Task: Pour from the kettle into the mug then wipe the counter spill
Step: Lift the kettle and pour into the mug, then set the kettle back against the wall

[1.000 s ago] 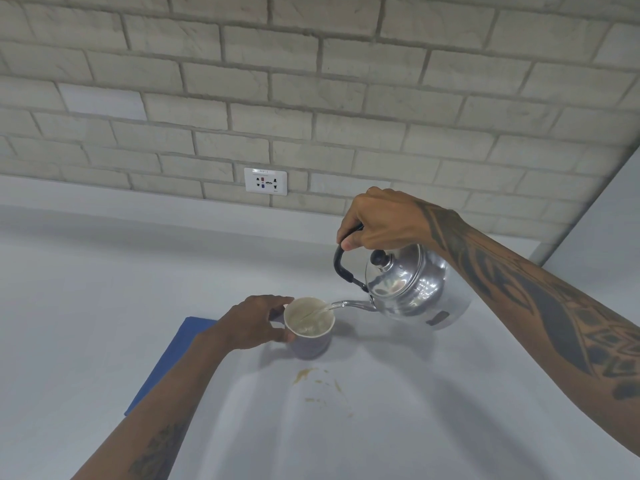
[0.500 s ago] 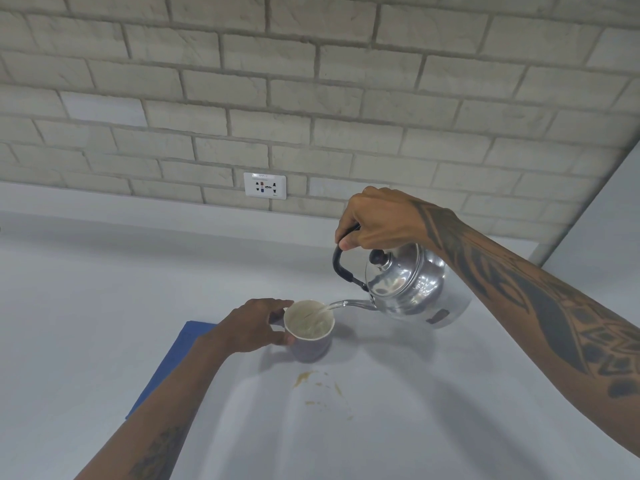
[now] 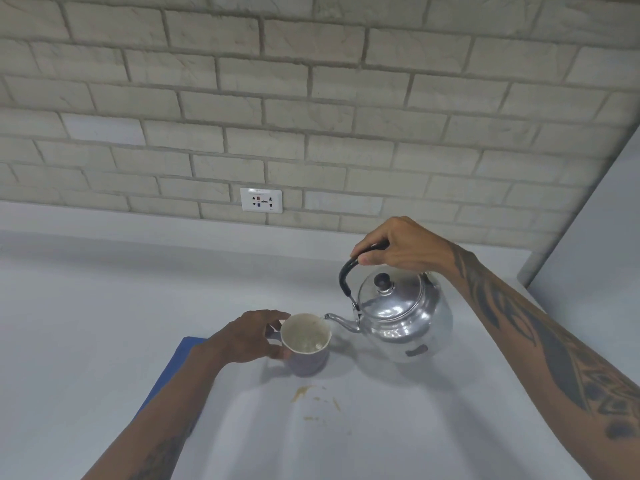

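Observation:
A shiny steel kettle (image 3: pixel 403 318) with a black handle hangs just right of the mug, nearly level, its spout tip at the mug's rim. My right hand (image 3: pixel 401 249) grips the handle from above. The mug (image 3: pixel 306 342), pale inside and purple-grey outside, stands on the white counter (image 3: pixel 104 323) with liquid in it. My left hand (image 3: pixel 249 337) wraps its left side at the handle. A brown spill (image 3: pixel 304 393) of small streaks and drops lies on the counter just in front of the mug. No stream shows at the spout.
A blue cloth (image 3: pixel 173 372) lies flat to the left, partly under my left forearm. A brick wall with a white socket (image 3: pixel 261 200) backs the counter. A grey panel (image 3: pixel 595 237) closes the right side.
The kettle has tipped back from its pouring tilt to nearly level, and the thin stream into the mug has stopped. My left hand stays on the mug.

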{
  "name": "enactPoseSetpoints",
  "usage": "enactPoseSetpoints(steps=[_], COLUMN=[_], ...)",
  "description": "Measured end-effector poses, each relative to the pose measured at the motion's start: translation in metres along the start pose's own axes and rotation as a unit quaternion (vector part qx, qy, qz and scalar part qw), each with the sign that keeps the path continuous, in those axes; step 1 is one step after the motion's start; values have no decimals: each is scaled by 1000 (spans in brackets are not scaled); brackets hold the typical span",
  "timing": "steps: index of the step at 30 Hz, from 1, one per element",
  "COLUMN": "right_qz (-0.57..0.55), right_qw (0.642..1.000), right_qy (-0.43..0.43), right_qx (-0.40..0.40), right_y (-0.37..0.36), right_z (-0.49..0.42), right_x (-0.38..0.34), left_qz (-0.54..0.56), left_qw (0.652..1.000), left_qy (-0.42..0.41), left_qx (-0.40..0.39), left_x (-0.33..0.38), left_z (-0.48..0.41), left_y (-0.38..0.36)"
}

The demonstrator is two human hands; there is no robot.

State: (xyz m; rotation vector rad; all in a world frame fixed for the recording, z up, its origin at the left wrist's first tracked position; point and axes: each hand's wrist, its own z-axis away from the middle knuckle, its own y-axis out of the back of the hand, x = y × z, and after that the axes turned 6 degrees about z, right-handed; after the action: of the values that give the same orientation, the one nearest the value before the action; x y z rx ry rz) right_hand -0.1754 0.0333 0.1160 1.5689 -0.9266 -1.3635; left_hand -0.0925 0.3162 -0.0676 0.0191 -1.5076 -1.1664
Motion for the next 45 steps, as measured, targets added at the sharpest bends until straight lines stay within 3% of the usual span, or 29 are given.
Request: enactPoseSetpoints(steps=[8,14,19,22,28,35,45], right_qz=[-171,-232,-254,-246,-214,-98,-66], right_qw=[984,967,953,950,949,960,962], right_qy=[-32,-54,-89,-115,-159,-199,-219], right_qx=[45,93,141,154,170,169,151], right_y=[-9,1,21,30,40,36,6], right_z=[15,24,25,26,28,19,-17], right_x=[42,54,59,66,80,115,166], left_qz=[-56,-16,-81,-120,-130,-119,-134], left_qw=[993,996,987,982,973,977,981], left_qy=[81,-86,-133,-143,-190,-171,-129], left_qx=[-67,24,-26,-37,27,49,57], left_x=[34,154,233,252,270,266,246], left_z=[-6,-31,-62,-80,-107,-146,-193], left_y=[30,60,60,51,34,-4,-34])
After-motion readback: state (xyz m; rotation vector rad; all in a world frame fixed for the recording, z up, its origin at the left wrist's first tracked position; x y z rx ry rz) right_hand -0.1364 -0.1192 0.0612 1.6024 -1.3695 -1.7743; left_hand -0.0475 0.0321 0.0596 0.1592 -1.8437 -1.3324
